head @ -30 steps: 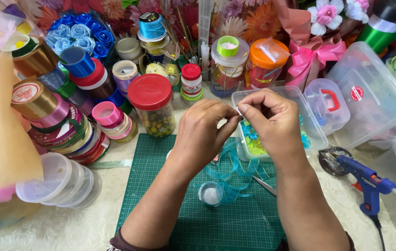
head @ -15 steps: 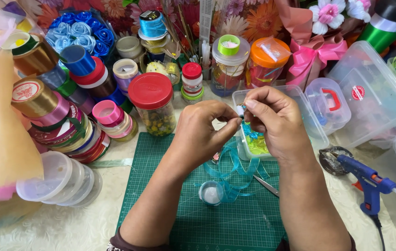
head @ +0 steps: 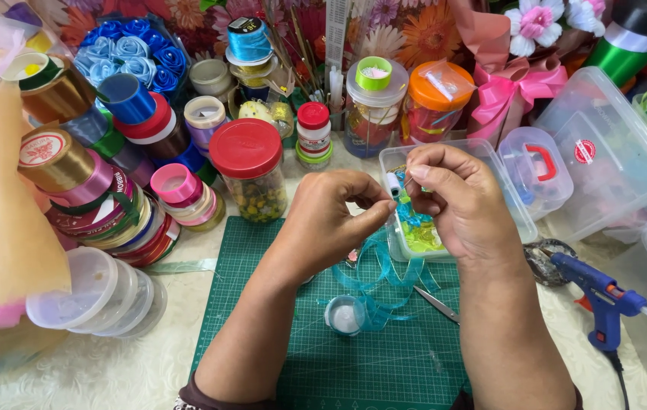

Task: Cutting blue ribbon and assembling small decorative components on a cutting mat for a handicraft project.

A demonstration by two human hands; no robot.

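Now hands pinch small white bead, teal ribbon below.

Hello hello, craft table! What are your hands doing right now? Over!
Left hand and right hand pinched together on a small white bead. Teal ribbon loose on green mat below. Nothing blocking.

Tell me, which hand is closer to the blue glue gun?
The right hand. It is just up and left of the glue gun, while the left hand sits farther left, beyond the right one.
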